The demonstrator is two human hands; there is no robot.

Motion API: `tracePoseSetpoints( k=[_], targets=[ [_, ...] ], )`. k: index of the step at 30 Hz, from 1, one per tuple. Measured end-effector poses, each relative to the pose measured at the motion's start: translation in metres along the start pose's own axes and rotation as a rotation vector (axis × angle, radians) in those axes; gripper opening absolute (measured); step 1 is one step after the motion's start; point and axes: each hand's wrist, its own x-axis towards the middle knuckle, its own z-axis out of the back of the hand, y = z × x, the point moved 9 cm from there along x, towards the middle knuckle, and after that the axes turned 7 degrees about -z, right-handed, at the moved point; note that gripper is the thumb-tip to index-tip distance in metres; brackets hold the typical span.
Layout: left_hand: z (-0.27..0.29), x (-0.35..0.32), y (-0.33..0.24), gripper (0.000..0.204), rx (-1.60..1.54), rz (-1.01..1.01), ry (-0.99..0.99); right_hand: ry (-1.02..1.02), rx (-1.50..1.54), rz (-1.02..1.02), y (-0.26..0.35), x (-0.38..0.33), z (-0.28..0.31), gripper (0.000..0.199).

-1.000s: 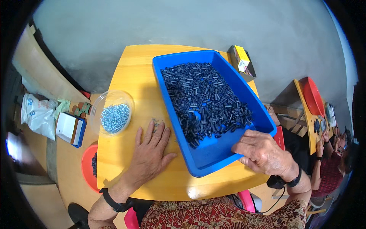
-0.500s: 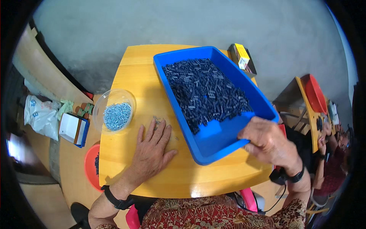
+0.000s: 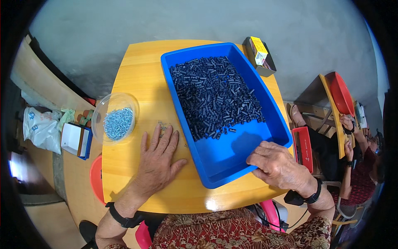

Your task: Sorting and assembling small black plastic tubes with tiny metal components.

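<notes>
A deep blue tray (image 3: 219, 157) stands on the yellow wooden table. Short black tube-like pieces (image 3: 215, 91) are heaped toward its far end, and its near end shows bare blue. My right hand (image 3: 277, 164) grips the tray's near rim close to the right corner, fingers over the edge. Left of the tray, my left hand (image 3: 155, 168) lies flat on the tabletop with fingers spread. A few tiny metal pieces (image 3: 163, 125) lie by its fingertips. Beyond it, at the table's left edge, sits a clear round tub (image 3: 98, 118) of small silvery metal parts (image 3: 118, 123).
A dark box (image 3: 266, 69) with a yellow carton (image 3: 259, 50) stands at the table's far right corner. Red containers are below on both sides, including a red bin (image 3: 305, 149). Another person (image 3: 352, 182) works at a table on the right. White bag (image 3: 40, 128) at left.
The tray's near end has come down and toward me, with my right hand still on its rim. The black pieces have shifted a little. My left hand stays flat on the table.
</notes>
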Motion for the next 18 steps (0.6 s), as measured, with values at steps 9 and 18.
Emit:
tracePoseSetpoints(
  k=[9, 18],
  targets=[
    [0.001, 0.001, 0.004, 0.074, 0.056, 0.0, -0.019, 0.234, 0.39, -0.085, -0.021, 0.022, -0.002, 0.028],
    [0.0, 0.0, 0.002, 0.069, 0.089, -0.006, -0.022, 0.083, 0.007, -0.02, -0.031, 0.061, -0.024, 0.018]
  ],
)
